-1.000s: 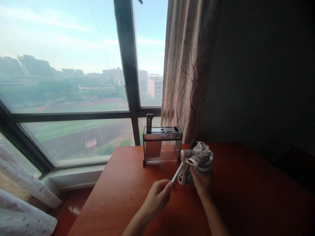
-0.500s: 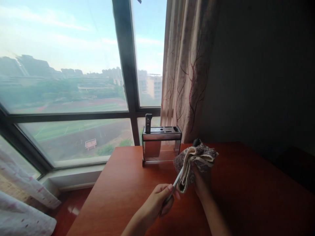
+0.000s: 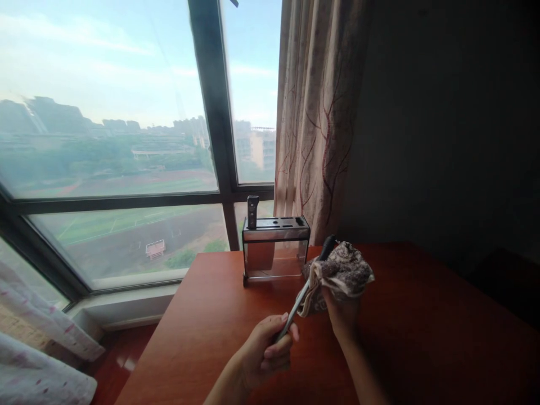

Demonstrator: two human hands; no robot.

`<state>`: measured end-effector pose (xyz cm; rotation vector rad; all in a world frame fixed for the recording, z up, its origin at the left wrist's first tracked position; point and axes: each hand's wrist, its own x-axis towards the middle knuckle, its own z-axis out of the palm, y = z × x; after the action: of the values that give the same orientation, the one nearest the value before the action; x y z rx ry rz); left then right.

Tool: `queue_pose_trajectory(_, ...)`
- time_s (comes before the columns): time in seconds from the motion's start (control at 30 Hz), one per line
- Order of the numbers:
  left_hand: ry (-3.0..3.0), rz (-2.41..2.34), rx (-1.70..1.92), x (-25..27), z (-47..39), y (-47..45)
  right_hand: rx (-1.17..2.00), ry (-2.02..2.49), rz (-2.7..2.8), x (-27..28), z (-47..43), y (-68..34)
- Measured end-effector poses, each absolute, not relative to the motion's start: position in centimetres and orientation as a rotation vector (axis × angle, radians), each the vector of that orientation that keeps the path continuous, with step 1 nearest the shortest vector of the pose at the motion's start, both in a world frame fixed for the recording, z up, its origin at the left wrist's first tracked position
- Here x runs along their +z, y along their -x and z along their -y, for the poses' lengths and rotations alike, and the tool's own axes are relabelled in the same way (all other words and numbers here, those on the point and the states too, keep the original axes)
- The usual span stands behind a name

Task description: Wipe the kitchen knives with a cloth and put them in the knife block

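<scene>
My left hand (image 3: pixel 268 349) is closed around the near end of a long, slim metal tool with a black handle (image 3: pixel 298 304). Its exact kind does not show. The tool slants up and away, and its dark handle points to the far side. A folded brown-and-white patterned towel (image 3: pixel 348 270) is bunched in my right hand (image 3: pixel 342 315), resting against the tool's upper part. The towel hides most of my right fingers. Behind them stands a clear knife block (image 3: pixel 276 230) with a dark top, slots and one black-handled knife (image 3: pixel 252 212) in it.
The reddish-brown wooden table (image 3: pixel 202 320) reaches under both hands. Beyond it are a large window with a dark frame (image 3: pixel 225 197) and a patterned curtain (image 3: pixel 314 124). A pale curtain (image 3: pixel 42 365) hangs at the lower left.
The towel has shifted and bunched higher around the tool, showing more of its metal and black handle. My left hand has moved slightly left and down.
</scene>
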<state>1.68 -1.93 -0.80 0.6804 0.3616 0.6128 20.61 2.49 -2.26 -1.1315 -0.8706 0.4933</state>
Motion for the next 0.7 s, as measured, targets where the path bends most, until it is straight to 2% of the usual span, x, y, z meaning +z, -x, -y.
queue_pose_trajectory(0.17, -0.660, -0.338, 0.560, -1.0, 1.9, -2.0, 0.654, 1.055, 0.765, -1.5, -2.4, -19.9)
queue_pose_trajectory(0.4, -0.669, -0.368, 0.595, -0.5, 1.9, -1.7, 0.687, 1.040, 0.731, -3.2, -3.1, -21.1)
queue_pose_trajectory(0.47, -0.702, -0.397, 0.639, -0.4, 1.9, -1.5, 0.828, 0.975, 0.665, -3.3, -3.1, -21.0)
queue_pose_trajectory(0.6, -0.845, -0.506, 0.726, -0.1, 1.7, -1.4, 1.323, 0.870, 0.642, -2.7, -2.6, -20.9)
queue_pose_trajectory(0.7, -0.997, -0.668, 0.774, -0.1, 1.6, -1.7, 1.467, 0.831, 0.652, -2.5, -2.2, -21.1)
